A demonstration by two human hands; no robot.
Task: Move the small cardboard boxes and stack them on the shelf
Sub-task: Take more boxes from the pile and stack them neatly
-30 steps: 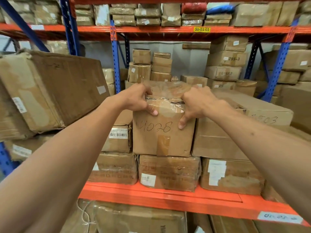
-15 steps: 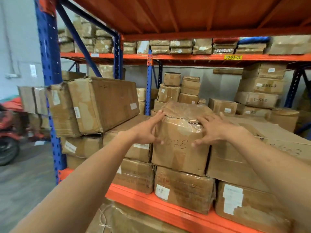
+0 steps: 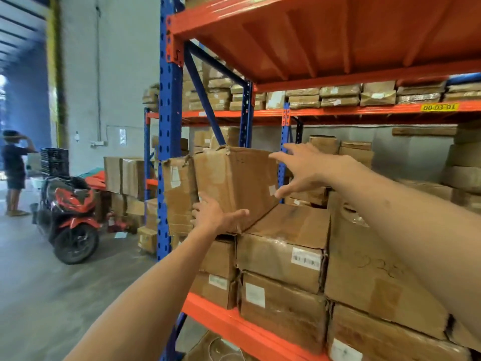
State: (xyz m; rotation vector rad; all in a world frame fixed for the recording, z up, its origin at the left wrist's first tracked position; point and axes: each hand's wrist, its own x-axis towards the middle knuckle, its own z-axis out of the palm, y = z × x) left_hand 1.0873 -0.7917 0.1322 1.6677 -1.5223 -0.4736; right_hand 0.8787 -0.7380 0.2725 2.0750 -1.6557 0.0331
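A large worn cardboard box point(image 3: 234, 181) lies tilted on top of the stacked boxes at the left end of the orange shelf point(image 3: 229, 321). My left hand point(image 3: 216, 216) lies flat against its lower front edge, fingers spread. My right hand point(image 3: 304, 170) hovers at the box's right end, fingers wide apart, holding nothing. The taped box with handwritten numbers point(image 3: 377, 272) stands to the right, under my right forearm, on top of lower boxes. A labelled box point(image 3: 283, 256) sits between the two.
A blue rack upright point(image 3: 166, 178) stands just left of the boxes. On the floor to the left are a red motorcycle point(image 3: 70, 212), black crates point(image 3: 54, 160), more boxes point(image 3: 125, 175) and a person point(image 3: 14, 173). An orange shelf deck point(image 3: 325, 35) hangs overhead.
Both hands let go of the numbered box and moved left to the large tilted box. My view swung left and up, bringing the aisle and the motorcycle into sight.
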